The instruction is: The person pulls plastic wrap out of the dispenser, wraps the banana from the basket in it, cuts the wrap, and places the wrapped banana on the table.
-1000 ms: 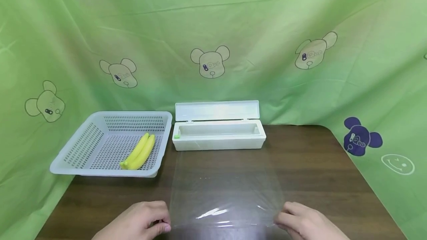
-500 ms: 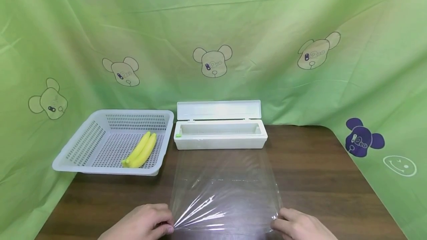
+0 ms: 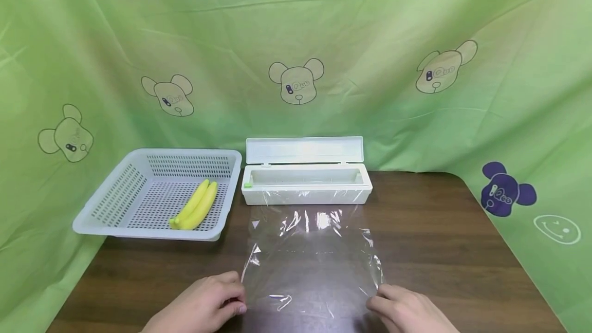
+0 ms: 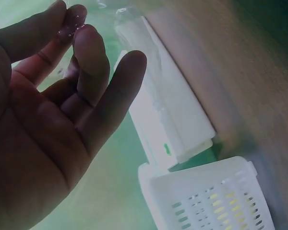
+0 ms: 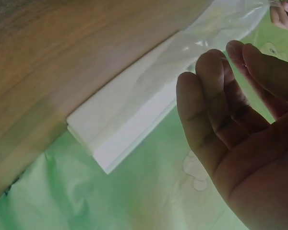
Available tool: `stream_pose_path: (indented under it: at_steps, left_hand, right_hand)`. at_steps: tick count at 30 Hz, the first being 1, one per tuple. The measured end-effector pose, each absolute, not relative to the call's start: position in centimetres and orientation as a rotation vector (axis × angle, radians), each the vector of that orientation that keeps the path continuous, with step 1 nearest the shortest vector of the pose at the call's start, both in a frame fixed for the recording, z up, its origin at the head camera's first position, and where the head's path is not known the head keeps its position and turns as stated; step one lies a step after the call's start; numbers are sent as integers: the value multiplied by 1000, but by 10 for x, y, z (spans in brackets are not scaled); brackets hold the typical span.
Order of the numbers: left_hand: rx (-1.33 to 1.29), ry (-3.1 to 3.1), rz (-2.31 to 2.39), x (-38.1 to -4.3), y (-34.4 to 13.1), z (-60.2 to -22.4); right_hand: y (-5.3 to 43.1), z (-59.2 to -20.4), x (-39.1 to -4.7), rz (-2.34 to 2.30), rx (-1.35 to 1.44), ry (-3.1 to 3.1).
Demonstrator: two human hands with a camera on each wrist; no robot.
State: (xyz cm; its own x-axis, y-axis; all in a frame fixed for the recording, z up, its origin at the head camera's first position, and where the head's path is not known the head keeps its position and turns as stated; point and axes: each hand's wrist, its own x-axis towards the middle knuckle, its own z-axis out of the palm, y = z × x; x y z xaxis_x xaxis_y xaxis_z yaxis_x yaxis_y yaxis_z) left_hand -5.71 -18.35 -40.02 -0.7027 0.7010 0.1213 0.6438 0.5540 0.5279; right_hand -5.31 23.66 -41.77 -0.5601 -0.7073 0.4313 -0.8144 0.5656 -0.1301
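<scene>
A clear sheet of plastic wrap [image 3: 307, 266] runs from the white wrap dispenser [image 3: 307, 198] toward the front of the table. My left hand [image 3: 208, 299] pinches its near left corner between thumb and fingers. At the near right corner, my right hand [image 3: 411, 308] pinches the film the same way. The sheet is slack, with bright creases near the dispenser and along both sides. In the left wrist view, shiny film shows at the fingertips of the left hand [image 4: 62, 105]. The right wrist view shows film stretching past the right hand [image 5: 249, 129] toward the other hand.
The dispenser's lid [image 3: 305, 150] stands raised at the back, and a green slider [image 3: 248, 185] sits at its left end. To the left, a white perforated basket [image 3: 99, 232] holds yellow bananas [image 3: 196, 207]. A green printed curtain [image 3: 370, 30] surrounds the brown table [image 3: 439, 230].
Both hands have come slightly closer together, still pinching the corners. The film has gone from smooth to slack, with new glints near the dispenser.
</scene>
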Motion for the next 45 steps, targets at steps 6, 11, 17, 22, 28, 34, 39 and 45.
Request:
stream_pose_path:
  at_steps: [6,11,17,22,28,34,39,45]
  left_hand:
    - [1172,2740,801,-69,-178,-411]
    - [1068,2735,760,-81,-172,-421]
    - [1049,2768,694,-88,-168,-433]
    - [1051,2774,656,-88,-166,-436]
    - [1005,2750,652,-87,-167,-435]
    - [939,2712,634,-80,-169,-437]
    - [898,2702,606,-74,-171,-438]
    - [888,2704,621,-70,-174,-439]
  right_hand:
    - [230,-425,-62,461,1204,-2519]
    - [221,-435,-74,448,1185,-2391]
    - [216,-446,-83,440,1182,-2324]
    - [215,-450,-81,461,1187,-2380]
    - [217,-450,-77,454,1163,-2497]
    - [224,-447,-68,500,1123,-2704]
    - [231,-446,-63,576,1112,-2849]
    - [252,-460,-65,675,1218,-2781]
